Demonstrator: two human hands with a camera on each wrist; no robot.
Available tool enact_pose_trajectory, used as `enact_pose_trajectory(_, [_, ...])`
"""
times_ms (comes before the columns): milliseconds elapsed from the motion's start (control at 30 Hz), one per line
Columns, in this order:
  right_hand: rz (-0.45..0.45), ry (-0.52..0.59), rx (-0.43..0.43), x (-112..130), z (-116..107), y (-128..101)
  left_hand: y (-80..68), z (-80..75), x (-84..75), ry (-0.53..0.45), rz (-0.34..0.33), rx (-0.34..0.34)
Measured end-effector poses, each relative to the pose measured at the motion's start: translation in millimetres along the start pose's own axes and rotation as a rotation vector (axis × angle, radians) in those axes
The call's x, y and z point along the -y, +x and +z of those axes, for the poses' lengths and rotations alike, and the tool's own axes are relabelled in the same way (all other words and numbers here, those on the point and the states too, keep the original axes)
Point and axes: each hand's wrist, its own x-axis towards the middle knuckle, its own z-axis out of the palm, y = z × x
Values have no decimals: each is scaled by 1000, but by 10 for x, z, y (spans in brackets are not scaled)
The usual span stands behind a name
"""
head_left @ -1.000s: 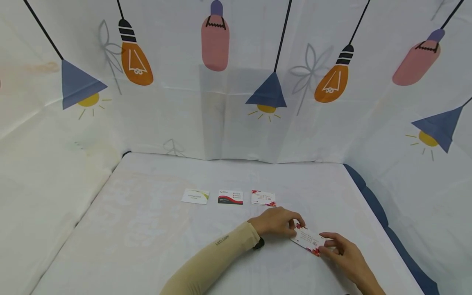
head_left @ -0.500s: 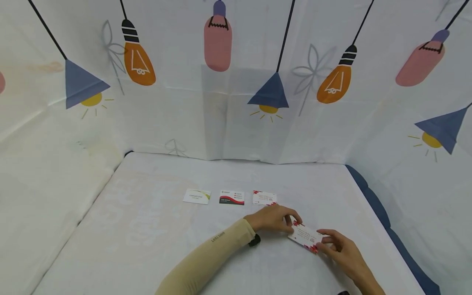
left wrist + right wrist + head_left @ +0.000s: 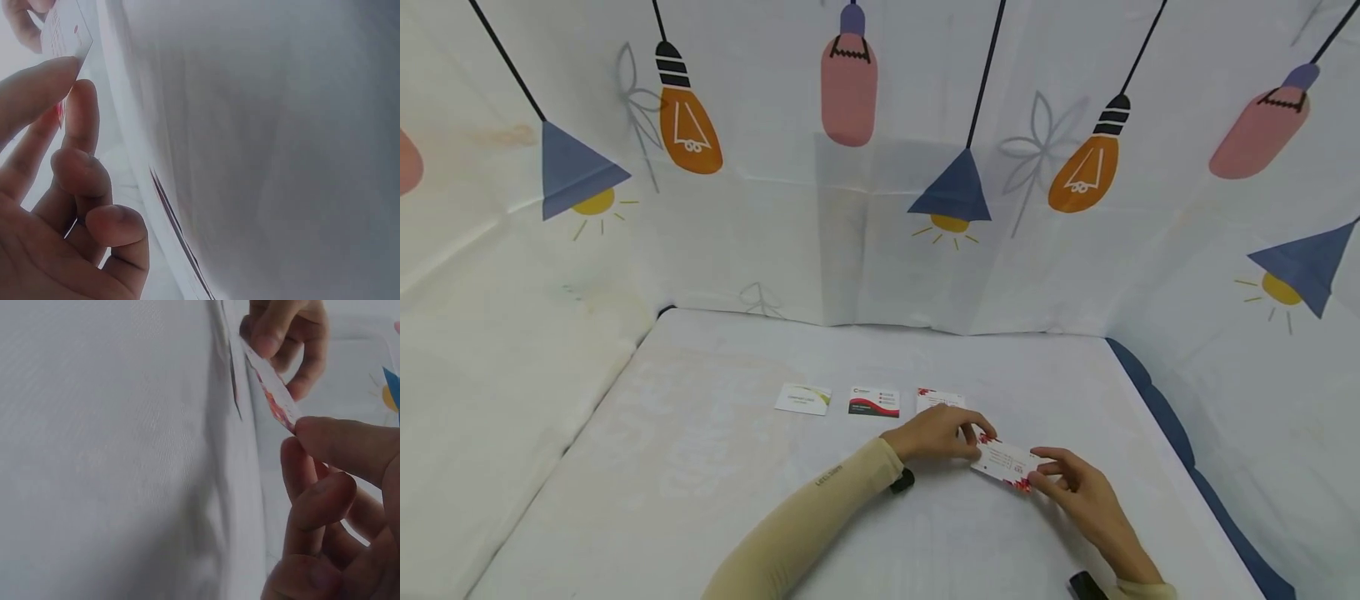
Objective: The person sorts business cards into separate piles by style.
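Note:
Between my two hands is a white business card (image 3: 1006, 463) with red floral corners, tilted and held above the table. My left hand (image 3: 937, 435) pinches its left end between thumb and fingers, as the left wrist view also shows. My right hand (image 3: 1078, 492) pinches the right end; in the right wrist view the thumb (image 3: 344, 444) lies over the card's corner. A matching floral card (image 3: 934, 399) lies flat just behind my left hand, which covers its lower part.
Left of that flat card lie a red, black and white card (image 3: 874, 402) and a white card with a green curve (image 3: 802, 399), in one row. A white cloth wall (image 3: 760, 225) printed with lamps stands behind the white table (image 3: 647, 467).
Both hands have carried the floral card left and a little farther back, closer to the row. My left hand now overlaps the matching card. The view has shifted slightly.

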Motion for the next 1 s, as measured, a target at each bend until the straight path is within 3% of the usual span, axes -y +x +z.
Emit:
enact_pose_trajectory(267, [-86,12,-72,66,92,125,-62,-101,65,-34,-49,-64])
enact_pose_trajectory(667, [-158,85,-41,160,193,321,-114,-225,204,5,-96,-132])
enact_pose_trajectory(1000, [-144,145,-3,289,322,549,-207,-381,276,18,-199,-174])
